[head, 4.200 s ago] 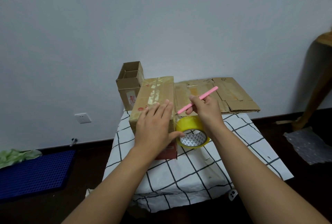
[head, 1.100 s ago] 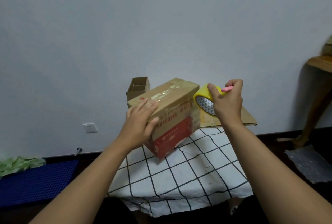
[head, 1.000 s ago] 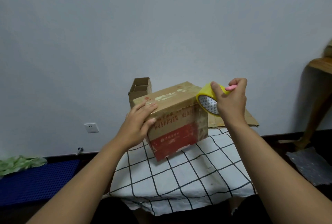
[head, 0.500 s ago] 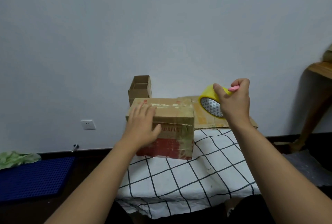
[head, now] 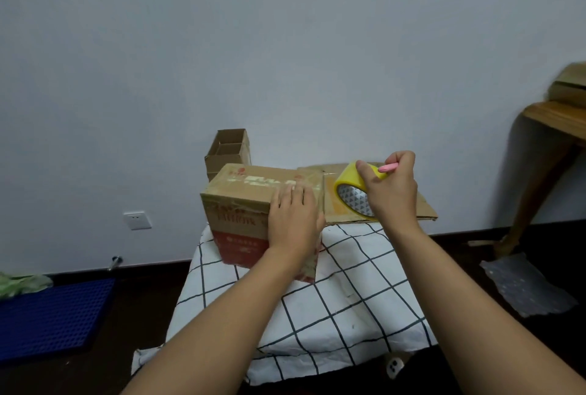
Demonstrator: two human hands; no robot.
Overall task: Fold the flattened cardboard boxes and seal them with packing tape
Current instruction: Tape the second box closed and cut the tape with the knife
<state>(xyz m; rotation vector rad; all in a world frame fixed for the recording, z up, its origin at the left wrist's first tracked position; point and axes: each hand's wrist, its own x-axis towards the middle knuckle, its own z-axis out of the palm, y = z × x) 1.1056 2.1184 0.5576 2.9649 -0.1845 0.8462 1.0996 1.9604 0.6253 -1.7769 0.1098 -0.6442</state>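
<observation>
A folded brown cardboard box (head: 241,204) with a red lower band stands on the checked tablecloth (head: 333,306). My left hand (head: 293,220) lies flat over its right front top edge, fingers straight. My right hand (head: 391,191) is raised to the right of the box and grips a yellow roll of packing tape (head: 350,195) together with a pink cutter (head: 388,168) whose end sticks out of the fist. Flattened cardboard (head: 418,207) lies behind the roll against the wall.
A small open cardboard box (head: 228,149) stands behind the big one by the wall. A wooden table (head: 551,128) is at the right, bubble wrap (head: 526,283) on the floor below it, a blue mat (head: 54,318) at the left.
The box has been turned and set down flat on the table, its long side now facing me. My left hand slid to its right top edge. My right hand keeps the tape raised.
</observation>
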